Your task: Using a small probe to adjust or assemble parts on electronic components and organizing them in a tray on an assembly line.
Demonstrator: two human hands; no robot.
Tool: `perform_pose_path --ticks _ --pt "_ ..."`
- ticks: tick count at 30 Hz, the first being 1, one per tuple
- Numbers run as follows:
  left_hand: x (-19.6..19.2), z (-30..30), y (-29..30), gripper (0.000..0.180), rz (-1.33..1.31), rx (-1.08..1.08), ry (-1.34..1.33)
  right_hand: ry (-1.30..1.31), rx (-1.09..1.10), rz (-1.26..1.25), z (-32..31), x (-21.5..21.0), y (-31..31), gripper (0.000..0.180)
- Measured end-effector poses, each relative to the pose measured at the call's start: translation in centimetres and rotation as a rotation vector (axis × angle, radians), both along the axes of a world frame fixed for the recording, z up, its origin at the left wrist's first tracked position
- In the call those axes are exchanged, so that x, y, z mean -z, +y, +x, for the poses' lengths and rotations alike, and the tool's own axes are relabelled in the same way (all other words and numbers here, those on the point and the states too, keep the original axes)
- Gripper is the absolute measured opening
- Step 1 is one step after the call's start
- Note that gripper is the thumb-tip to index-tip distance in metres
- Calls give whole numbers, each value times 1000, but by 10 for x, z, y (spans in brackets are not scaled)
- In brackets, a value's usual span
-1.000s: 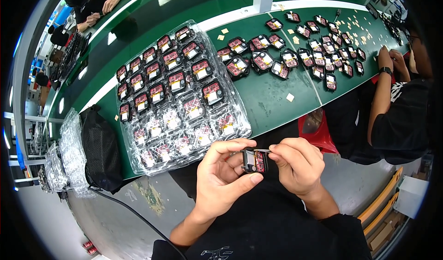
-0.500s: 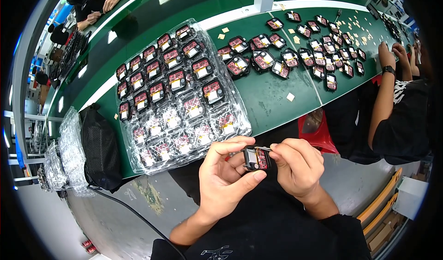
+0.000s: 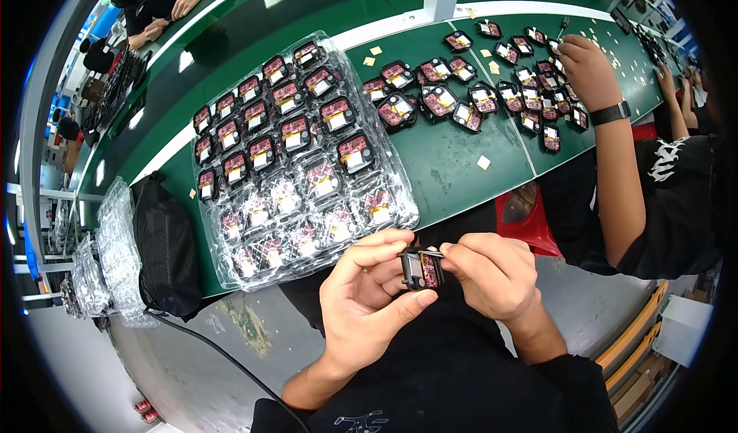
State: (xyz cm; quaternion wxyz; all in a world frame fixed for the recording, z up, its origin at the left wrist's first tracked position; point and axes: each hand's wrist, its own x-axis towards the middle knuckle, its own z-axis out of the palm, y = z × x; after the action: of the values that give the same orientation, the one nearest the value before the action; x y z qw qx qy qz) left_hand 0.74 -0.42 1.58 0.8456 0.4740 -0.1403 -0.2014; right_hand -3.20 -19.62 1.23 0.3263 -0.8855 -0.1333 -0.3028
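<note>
Holding a small black part (image 3: 421, 268) between both hands, the person keeps it low in the view, in front of their dark shirt and just off the near edge of the green surface (image 3: 461, 164). The left hand (image 3: 367, 302) cups the part from the left and below; its thumb lies under the part and its fingers (image 3: 377, 242) curl over the top, pinching it. The right hand (image 3: 492, 273) meets it from the right, with thumb and forefinger pressed together on a thin pale strip at the part's upper edge. What that strip is cannot be made out, and most of the part's right side is covered by the right hand. A reddish face with a pale patch shows on the part; finer detail is too small to tell.

Just beyond the hands lies a clear plastic tray (image 3: 300, 164) on the surface, its pockets filled with rows of similar parts. The near rows sit under glare from the plastic, so their contents are hard to read. A black bag (image 3: 163, 248) lies to the left of the tray, touching the surface edge, and a dark cable trails from it toward the lower rim. Stacked clear trays (image 3: 115, 264) sit further left, bent by the lens.

Loose parts (image 3: 446, 102) are scattered to the right of the tray. Another person's hand (image 3: 586, 64), wearing a black wristband, reaches among them; that person's body is cut off by the right rim.
</note>
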Motion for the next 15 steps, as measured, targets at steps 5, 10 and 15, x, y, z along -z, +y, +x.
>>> perform_pose_path --ticks 5,10,15 --pt "-5 3 2 59 -39 9 -68 143 15 268 2 -4 -15 16" --pt "-9 9 23 61 9 -68 -160 296 342 123 41 35 -23 25" --pt "-12 28 31 61 160 -200 -346 487 650 -107 62 35 -33 38"
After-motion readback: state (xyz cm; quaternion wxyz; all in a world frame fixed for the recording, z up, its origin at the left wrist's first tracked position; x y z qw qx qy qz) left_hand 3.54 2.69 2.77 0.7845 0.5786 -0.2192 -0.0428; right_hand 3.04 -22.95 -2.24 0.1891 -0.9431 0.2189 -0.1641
